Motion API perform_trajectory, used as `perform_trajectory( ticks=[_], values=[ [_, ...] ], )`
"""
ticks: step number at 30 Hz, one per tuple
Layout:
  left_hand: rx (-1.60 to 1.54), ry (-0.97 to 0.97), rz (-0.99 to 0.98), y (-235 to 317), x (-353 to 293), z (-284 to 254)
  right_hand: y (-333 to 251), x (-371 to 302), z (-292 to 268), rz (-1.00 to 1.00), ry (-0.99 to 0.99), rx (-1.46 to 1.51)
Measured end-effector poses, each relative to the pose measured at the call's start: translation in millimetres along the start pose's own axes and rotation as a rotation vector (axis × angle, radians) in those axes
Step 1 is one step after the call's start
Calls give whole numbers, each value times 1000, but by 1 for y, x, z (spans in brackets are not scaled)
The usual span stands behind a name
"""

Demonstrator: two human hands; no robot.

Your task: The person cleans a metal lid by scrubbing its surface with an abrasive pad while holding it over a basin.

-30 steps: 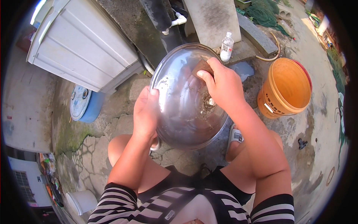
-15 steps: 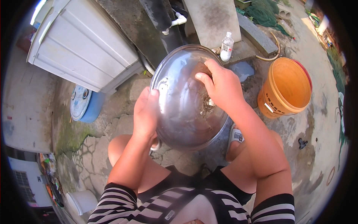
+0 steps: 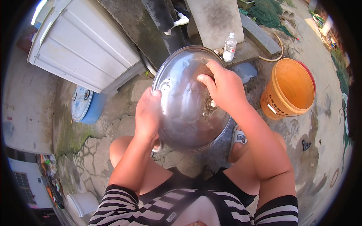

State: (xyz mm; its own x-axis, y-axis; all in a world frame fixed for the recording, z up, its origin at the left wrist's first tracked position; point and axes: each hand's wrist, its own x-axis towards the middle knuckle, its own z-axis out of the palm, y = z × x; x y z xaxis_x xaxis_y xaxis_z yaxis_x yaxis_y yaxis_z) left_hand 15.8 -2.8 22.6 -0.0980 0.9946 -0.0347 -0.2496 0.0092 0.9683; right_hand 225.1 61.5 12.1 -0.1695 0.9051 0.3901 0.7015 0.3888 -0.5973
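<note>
Above the cracked floor (image 3: 102,147) I hold the round metal basin (image 3: 181,98), bright leftward, duller rightward: only partly clean, I judge. My left grip (image 3: 145,117) clamps its edge, thumb over; my right grip (image 3: 228,86), elbow bent, pinches a brown pad (image 3: 203,71) against it. Dark residue (image 3: 207,110) remains below the pad.

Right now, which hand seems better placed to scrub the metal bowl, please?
Probably the right hand: it holds a brown pad against the bowl, while the left hand grips its edge.
</note>
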Motion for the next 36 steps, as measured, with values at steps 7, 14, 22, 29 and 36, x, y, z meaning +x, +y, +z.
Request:
perform_trajectory(
  ticks=[7,14,22,29,36],
  values=[
    [8,6,1,-2,2,-2,-8,-9,3,-64,-39,43],
    [27,20,-8,-2,3,-1,-12,-8,2,-72,-38,-2],
    [22,21,-8,-3,2,1,-10,-8,4,-123,31,-76],
    [49,33,-7,-4,2,2,-5,-8,5,-209,48,-91],
    [57,42,-16,-2,2,5,-10,-12,7,-177,146,-120]
  ],
)
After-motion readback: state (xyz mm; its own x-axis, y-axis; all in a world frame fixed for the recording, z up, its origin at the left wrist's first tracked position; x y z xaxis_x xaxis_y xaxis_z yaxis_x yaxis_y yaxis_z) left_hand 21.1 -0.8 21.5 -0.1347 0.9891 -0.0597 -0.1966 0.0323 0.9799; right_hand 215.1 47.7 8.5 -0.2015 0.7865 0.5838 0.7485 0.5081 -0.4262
